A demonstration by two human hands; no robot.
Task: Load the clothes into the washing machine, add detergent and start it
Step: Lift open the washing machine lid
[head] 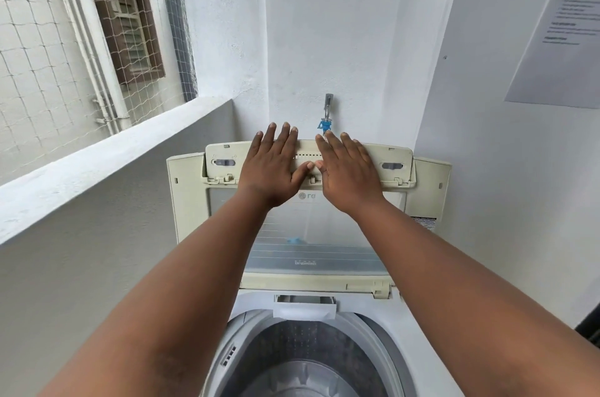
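Note:
A cream top-loading washing machine (431,188) stands in front of me with its folding lid (311,247) raised upright against the back wall. The grey drum (305,361) lies open below, and no clothes show in the part I can see. My left hand (274,166) and my right hand (349,172) lie flat, side by side, with straight fingers pressing on the upper panel of the raised lid. A white detergent tray (305,307) sits at the back rim of the drum. No detergent or clothes are in view.
A tap with a blue hose fitting (325,119) sticks out of the wall just above the lid. A low white ledge (113,162) with netting above it runs along the left. A printed paper sheet (561,26) hangs on the right wall.

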